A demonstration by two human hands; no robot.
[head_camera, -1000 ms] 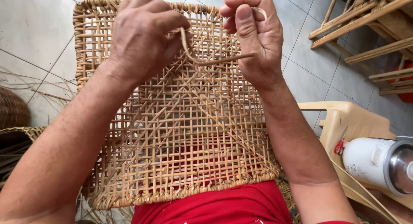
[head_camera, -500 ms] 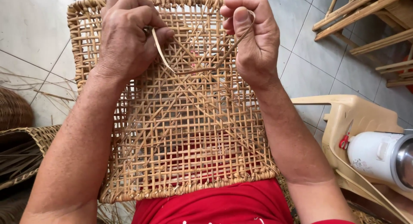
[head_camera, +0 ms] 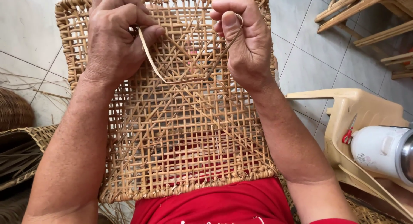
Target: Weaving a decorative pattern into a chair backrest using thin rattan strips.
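I am pinching one end of a thin cane strand between my left hand's thumb and forefinger, and my right hand is gripping the other end, looped over my thumb. Between my fingers the strand is sagging in a curve across the woven cane panel propped on my lap. I judge that pulling too sharply could kink or snap it, or snag it on a crossing.
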